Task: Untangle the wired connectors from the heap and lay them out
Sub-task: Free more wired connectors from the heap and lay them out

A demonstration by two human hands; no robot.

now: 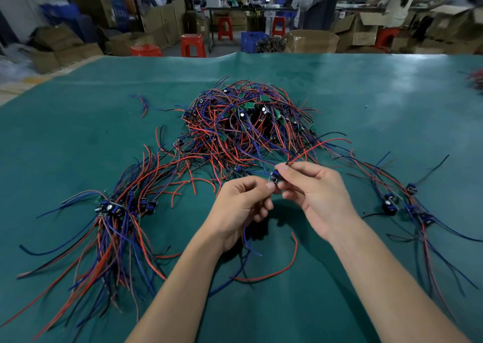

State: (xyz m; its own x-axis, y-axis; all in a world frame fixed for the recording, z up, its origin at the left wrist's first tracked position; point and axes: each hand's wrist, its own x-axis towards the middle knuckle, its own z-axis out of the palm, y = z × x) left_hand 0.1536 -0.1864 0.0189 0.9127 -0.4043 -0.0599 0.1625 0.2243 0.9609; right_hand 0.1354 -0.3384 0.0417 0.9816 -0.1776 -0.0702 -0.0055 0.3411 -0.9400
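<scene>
A tangled heap [245,123] of red, blue and black wired connectors with small green boards sits mid-table on the green mat [366,102]. Both hands hold one small connector [274,178] just in front of the heap. My left hand [240,206] pinches its lower side, and blue and red wires hang down past that palm. My right hand [316,193] pinches its upper side, where a red wire arcs off toward the right. A laid-out bundle [117,212] lies at the left, and a smaller group [407,206] lies at the right.
A loose red and blue wire piece [143,105] lies far left of the heap. More wires [475,78] show at the mat's right edge. Beyond the table are red stools [193,45], cardboard boxes [311,41] and a seated person [397,3].
</scene>
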